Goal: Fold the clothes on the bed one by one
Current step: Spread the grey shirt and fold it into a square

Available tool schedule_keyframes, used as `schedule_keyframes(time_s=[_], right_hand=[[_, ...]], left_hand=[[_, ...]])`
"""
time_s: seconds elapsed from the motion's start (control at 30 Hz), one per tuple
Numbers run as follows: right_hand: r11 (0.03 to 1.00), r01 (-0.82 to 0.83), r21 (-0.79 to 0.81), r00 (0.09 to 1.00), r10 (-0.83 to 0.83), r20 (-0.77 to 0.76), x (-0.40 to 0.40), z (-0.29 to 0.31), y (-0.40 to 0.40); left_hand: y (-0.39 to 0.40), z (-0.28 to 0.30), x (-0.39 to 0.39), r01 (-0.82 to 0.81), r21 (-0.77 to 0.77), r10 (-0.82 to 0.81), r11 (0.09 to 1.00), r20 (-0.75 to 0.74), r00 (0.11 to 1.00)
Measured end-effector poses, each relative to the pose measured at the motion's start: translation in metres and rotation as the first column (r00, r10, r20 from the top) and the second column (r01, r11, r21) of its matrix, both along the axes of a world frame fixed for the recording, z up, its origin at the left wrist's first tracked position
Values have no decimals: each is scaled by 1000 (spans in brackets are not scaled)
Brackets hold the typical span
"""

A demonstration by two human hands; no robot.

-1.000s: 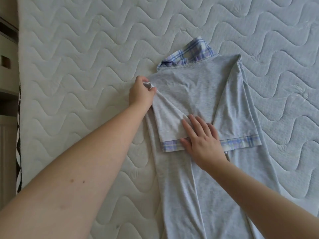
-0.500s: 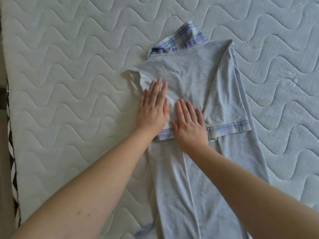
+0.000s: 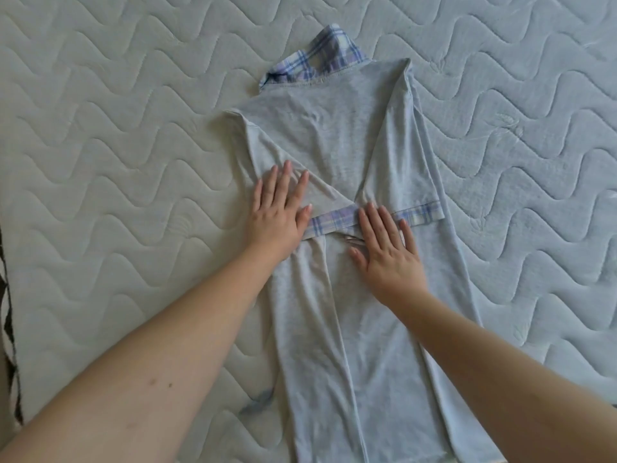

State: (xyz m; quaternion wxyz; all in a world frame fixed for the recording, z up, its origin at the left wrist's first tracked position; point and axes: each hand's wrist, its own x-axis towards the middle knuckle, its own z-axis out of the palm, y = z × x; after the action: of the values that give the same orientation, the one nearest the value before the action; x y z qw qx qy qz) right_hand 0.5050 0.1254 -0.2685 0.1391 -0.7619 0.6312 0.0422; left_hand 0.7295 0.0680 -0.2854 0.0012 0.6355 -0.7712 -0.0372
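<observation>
A light grey shirt point(image 3: 334, 135) with a blue plaid collar point(image 3: 320, 56) lies face down on the quilted mattress point(image 3: 117, 145), collar at the far end. Both sleeves are folded inward over the back, and their plaid cuffs point(image 3: 334, 222) meet near the middle. My left hand point(image 3: 278, 213) lies flat, fingers spread, on the left folded sleeve. My right hand point(image 3: 387, 250) presses flat on the shirt's body just below the cuffs. Neither hand grips the cloth. The hem runs out of view at the bottom.
The pale quilted mattress spreads around the shirt on the left, right and far side. Its left edge, with a dark patterned strip point(image 3: 6, 312), shows at the frame's left border. A small bluish mark point(image 3: 258, 401) sits on the mattress beside the shirt's lower left.
My left hand let go of the left sleeve's shoulder and flattened on the folded sleeve. My right hand slid down from the cuffs onto the body. The hands have moved apart.
</observation>
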Motion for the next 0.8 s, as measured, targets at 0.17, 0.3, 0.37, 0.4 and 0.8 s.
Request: schedule_keyframes(time_s=[0.17, 0.3, 0.37, 0.4, 0.8], right_hand=[[997, 70, 12, 997, -71, 31, -15, 5, 15], [997, 77, 31, 995, -79, 68, -41, 2, 40], [998, 61, 7, 995, -61, 76, -53, 2, 58], [998, 57, 12, 996, -57, 72, -58, 1, 69], [975, 106, 194, 990, -122, 73, -85, 0, 170]], left_hand=[[32, -2, -33, 165, -40, -167, 985, -28, 986], [68, -8, -45, 114, -44, -115, 992, -12, 993], [81, 1, -58, 128, -52, -131, 990, -49, 990], [90, 4, -65, 130, -44, -133, 991, -71, 989], [291, 11, -107, -176, 182, 189, 968, -60, 980]])
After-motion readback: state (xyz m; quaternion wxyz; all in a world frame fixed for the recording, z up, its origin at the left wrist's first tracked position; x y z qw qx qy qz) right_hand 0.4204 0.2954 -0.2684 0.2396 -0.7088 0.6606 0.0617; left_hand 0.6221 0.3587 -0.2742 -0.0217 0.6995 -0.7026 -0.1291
